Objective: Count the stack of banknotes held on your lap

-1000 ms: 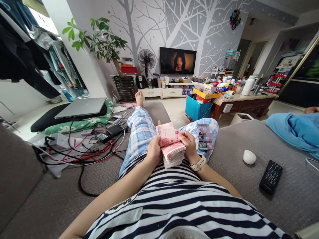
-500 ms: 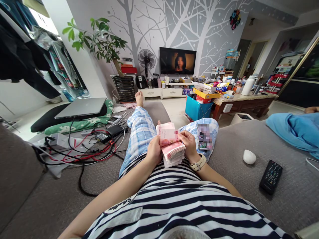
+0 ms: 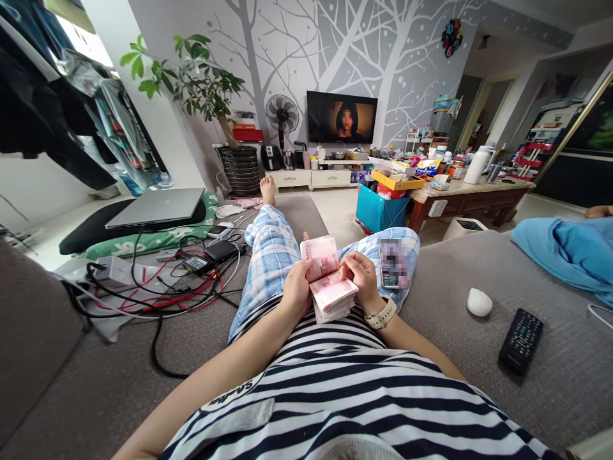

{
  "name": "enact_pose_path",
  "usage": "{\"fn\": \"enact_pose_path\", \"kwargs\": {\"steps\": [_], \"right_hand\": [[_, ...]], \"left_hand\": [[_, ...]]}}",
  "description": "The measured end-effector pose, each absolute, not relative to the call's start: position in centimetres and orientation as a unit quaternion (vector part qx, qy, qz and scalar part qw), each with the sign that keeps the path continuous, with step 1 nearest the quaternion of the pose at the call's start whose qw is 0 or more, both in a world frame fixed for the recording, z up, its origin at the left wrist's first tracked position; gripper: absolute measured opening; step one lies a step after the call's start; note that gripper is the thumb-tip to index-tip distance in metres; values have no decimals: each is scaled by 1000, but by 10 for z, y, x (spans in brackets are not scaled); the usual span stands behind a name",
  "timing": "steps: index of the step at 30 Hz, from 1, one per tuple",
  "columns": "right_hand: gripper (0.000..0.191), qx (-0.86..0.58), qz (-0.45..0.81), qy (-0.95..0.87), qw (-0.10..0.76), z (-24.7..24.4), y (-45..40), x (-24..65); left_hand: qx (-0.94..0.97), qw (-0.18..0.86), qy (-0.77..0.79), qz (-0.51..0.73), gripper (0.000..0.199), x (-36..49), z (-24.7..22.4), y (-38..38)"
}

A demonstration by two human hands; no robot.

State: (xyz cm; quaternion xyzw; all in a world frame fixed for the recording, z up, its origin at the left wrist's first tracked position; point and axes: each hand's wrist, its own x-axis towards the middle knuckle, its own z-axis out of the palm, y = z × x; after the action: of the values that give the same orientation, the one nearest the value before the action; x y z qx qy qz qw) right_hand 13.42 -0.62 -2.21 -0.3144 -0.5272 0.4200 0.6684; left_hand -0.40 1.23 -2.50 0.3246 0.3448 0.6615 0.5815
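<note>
A thick wad of pink banknotes (image 3: 332, 292) is folded over above my lap, its upper part standing up and its lower part fanned toward me. My left hand (image 3: 297, 287) grips the wad from its left side, thumb pressed on the front. On the other side my right hand (image 3: 360, 279), with a pale watch (image 3: 382, 313) at the wrist, has its fingers curled in a pinch at the notes' right edge near the fold. Just right of that hand, a phone (image 3: 393, 263) with a blurred screen rests on my thigh, on the blue checked trousers (image 3: 271, 249).
On the grey sofa to the right lie a white mouse (image 3: 479, 302) and a black remote control (image 3: 521, 340). Tangled cables (image 3: 158, 294) and a closed laptop (image 3: 156, 207) are at the left. A cluttered coffee table (image 3: 479, 188) stands ahead, right.
The top note at the fold has turned, from a pale watermark end to a printed pink face. My right fingers have curled in closer; the left hand stays put.
</note>
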Motion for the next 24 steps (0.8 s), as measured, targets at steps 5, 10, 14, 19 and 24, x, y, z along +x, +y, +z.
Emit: {"fn": "enact_pose_path", "kwargs": {"steps": [5,10,14,19,24], "right_hand": [[28,-318,397,-539,671,-20,-8,134],[27,-351,372,-529,677,-19,-5,134],[25,-374,365,-509,684,-21,-2,134],[24,-371,378,-510,678,-23,-1,135],[26,-360,397,-516,668,-24,-2,135]], "left_hand": [[331,600,327,651,20,-4,-24,10],[333,635,309,625,17,-3,-17,3],[349,643,300,612,19,-3,-14,-1],[361,644,306,601,23,-2,-11,-4],[365,653,300,593,26,-2,-10,-5]]}}
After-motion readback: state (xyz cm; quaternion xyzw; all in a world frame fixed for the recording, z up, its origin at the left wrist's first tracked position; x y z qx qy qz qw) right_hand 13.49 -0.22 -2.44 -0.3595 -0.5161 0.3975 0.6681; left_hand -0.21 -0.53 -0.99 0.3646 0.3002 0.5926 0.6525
